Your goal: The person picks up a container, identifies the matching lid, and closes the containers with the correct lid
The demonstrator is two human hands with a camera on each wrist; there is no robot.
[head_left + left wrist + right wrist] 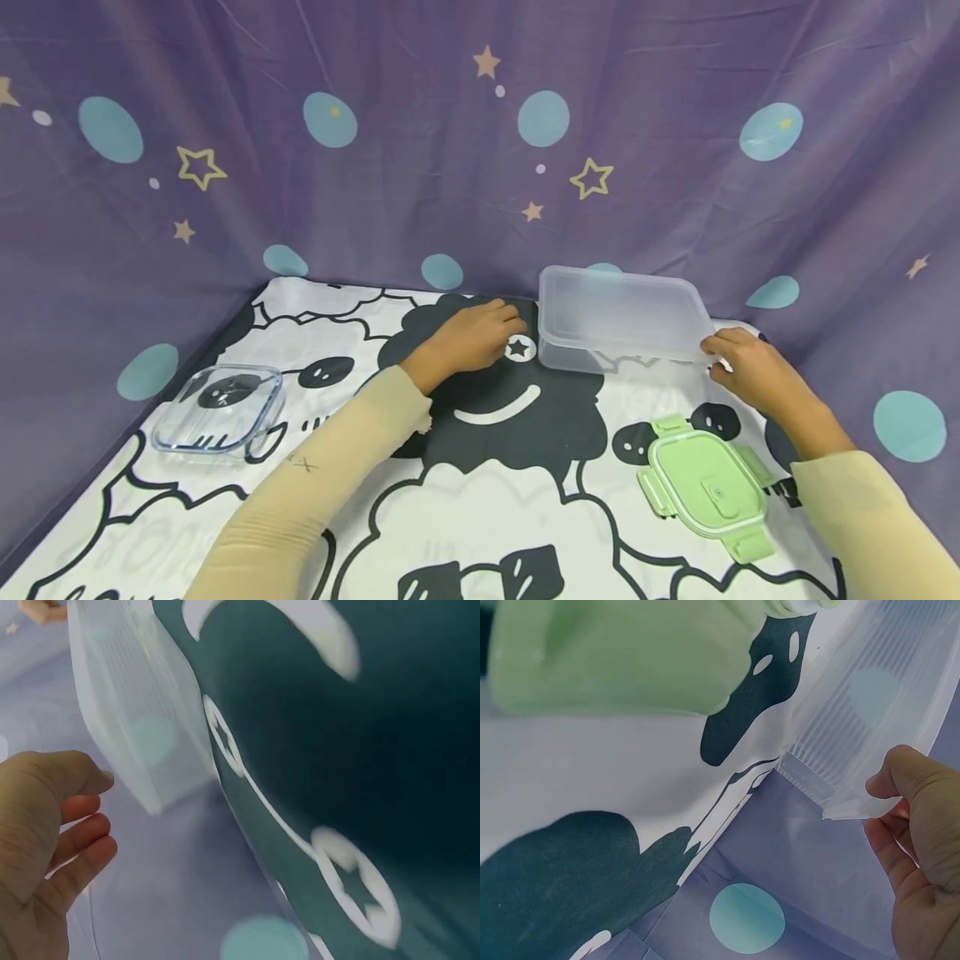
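Note:
A translucent plastic storage box (622,312) stands at the back of the table, a flat top over its ribbed walls. At its front right corner my right hand (750,367) pinches the rim between thumb and fingers. The right wrist view shows this right hand (922,840) at the corner of the box (870,712). My left hand (480,333) hovers just left of the box, touching nothing that I can see. Its fingers are loosely bent, and in the left wrist view a gap separates the left hand (52,832) from the box (135,712).
A clear glass container (217,408) sits at the left of the table. A green lid (705,483) with side clips lies at the right, near my right forearm. The patterned tablecloth (480,508) meets a purple curtain (450,167) behind the box.

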